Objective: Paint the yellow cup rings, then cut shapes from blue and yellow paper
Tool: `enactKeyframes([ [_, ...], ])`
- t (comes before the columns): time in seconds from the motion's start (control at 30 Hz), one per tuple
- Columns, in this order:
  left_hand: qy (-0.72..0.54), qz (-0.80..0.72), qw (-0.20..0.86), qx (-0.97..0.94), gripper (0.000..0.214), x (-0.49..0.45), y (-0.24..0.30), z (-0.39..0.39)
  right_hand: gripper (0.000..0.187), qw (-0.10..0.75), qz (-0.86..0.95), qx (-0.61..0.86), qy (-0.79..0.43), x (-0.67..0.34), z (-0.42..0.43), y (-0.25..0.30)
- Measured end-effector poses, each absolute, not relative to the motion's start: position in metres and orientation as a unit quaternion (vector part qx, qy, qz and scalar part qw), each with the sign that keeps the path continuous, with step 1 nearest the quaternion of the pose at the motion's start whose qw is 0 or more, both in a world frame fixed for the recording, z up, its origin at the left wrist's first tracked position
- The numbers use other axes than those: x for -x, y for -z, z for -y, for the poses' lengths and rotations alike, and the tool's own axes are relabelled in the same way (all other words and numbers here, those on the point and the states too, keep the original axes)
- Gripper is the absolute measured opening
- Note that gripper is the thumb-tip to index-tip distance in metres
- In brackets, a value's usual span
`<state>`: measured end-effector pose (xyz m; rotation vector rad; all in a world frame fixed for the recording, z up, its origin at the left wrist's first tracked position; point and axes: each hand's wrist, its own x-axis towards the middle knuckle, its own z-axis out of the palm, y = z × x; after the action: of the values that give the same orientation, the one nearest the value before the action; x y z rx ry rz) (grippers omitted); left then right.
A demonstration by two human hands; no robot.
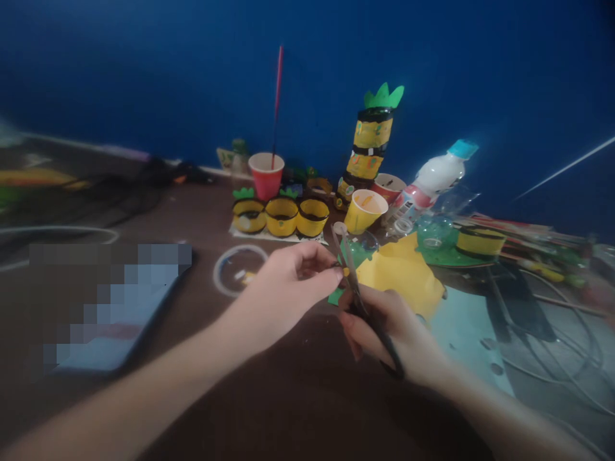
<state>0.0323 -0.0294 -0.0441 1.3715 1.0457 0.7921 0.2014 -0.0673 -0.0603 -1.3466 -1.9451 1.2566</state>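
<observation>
My left hand (288, 282) pinches a tiny yellow piece (346, 272), probably paper, between thumb and fingertips. My right hand (394, 326) grips a pair of scissors (352, 282), its blades pointing up and away from me, close against the yellow piece. Whether the blades touch it I cannot tell. Just behind the right hand lies a sheet of yellow paper (398, 272) with a ragged edge. A light blue sheet (473, 333) with dark round spots or holes spreads beside my right wrist.
Three yellow-wrapped rings (281, 218) stand ahead, before a red cup (266, 176) holding a red stick. A pineapple-like tower (369, 144), a tilted yellow cup (364, 212) and a white bottle (435, 176) are further right. A tablet-like device (129, 320) lies left, a roll of tape (218, 272) nearer.
</observation>
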Motion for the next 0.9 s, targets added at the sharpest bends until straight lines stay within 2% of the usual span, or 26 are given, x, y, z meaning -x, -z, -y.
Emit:
enactKeyframes([
  [0.9, -0.348, -0.468, 0.544, -0.603, 0.009, -0.0302, 0.0423, 0.0284, 0.018, 0.22, 0.693, 0.496, -0.474, -0.2006, 0.0671, 0.0607],
])
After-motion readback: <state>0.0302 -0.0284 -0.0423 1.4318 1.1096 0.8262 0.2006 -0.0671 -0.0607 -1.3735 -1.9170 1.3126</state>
